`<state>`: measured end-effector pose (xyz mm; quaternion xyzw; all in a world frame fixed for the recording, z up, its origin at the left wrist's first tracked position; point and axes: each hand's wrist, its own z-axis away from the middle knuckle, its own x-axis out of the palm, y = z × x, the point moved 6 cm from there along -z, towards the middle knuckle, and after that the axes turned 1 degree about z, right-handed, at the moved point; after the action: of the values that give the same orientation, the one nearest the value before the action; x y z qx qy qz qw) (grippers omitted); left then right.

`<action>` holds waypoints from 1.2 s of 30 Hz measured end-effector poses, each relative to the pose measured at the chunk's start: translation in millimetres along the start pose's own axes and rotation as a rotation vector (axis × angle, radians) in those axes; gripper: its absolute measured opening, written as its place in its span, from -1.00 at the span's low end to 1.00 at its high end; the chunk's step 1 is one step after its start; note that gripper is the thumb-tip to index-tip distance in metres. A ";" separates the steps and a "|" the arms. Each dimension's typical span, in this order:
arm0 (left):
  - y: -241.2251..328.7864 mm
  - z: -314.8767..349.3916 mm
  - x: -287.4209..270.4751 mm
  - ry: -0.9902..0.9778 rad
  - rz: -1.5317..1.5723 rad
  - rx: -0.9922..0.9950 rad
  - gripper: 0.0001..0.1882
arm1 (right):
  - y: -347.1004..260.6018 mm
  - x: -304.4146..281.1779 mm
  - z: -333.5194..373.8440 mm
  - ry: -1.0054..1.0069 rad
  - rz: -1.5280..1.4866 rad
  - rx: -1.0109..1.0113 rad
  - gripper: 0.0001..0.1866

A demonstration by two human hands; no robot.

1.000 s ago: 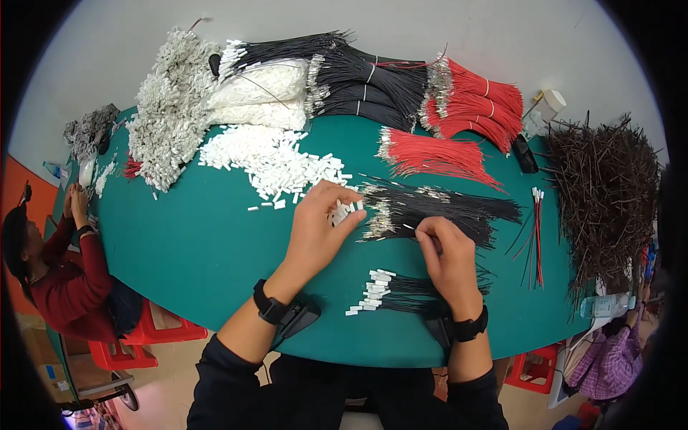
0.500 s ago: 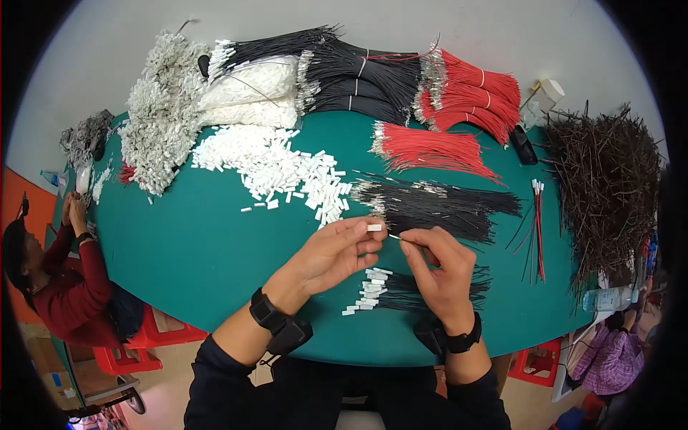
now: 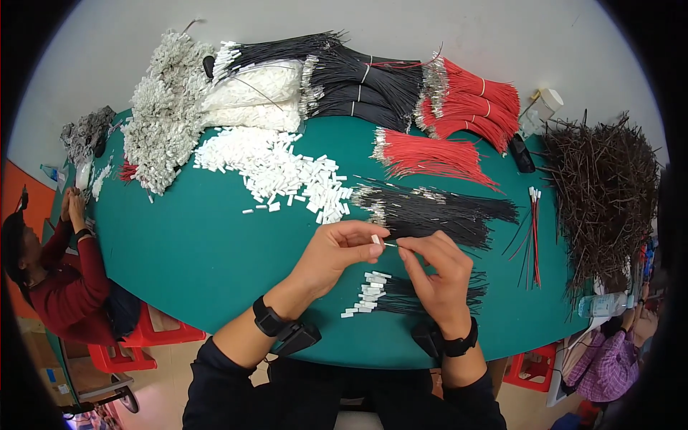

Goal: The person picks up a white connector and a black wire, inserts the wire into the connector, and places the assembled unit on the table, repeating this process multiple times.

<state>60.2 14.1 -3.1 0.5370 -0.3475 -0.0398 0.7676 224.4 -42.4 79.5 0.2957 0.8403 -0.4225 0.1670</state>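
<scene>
Between the thumb and fingers of my left hand (image 3: 335, 256) is a small white connector housing (image 3: 376, 240). My right hand (image 3: 438, 271) is closed in a pinch on a thin wire (image 3: 391, 245), its bright metal tip pointing left at the housing. The tip is at or very near the housing; whether it has entered I cannot tell. Just below my hands lies a bunch of black wires with white housings (image 3: 371, 292) on their left ends. Beyond them a pile of loose black wires (image 3: 444, 213) is spread out, with metal tips at the left.
On the green table (image 3: 193, 251) loose white housings (image 3: 287, 168) lie in a heap. Red wires (image 3: 433, 154), tied black bundles (image 3: 365, 82) and a brown wire pile (image 3: 602, 208) stand farther out. A few housed wires (image 3: 534, 236) lie right. At far left sits another person (image 3: 68, 287).
My left fingers have turned the white housing from level to tilted and closed around it. My right hand has brought the wire's tip slightly left, up to the housing.
</scene>
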 end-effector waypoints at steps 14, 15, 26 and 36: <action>2.5 1.6 -5.0 0.150 0.013 0.007 -0.77 | 1.2 -3.3 2.0 -0.007 0.037 0.061 -0.82; 3.0 1.8 -4.3 0.149 0.016 -0.001 -0.77 | 1.5 -3.1 1.5 -0.007 0.037 0.062 -0.82; 7.2 3.0 -3.8 0.152 -0.049 0.029 -0.78 | 4.4 -5.6 4.0 -0.003 0.000 0.189 -0.88; 6.5 2.5 -3.7 0.160 -0.067 0.024 -0.81 | 3.6 -3.7 3.6 -0.005 0.001 0.107 -0.89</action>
<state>53.9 16.4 1.1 0.5589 -0.2673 -0.0185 0.7848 229.6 -45.0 77.1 0.3036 0.8160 -0.4674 0.1534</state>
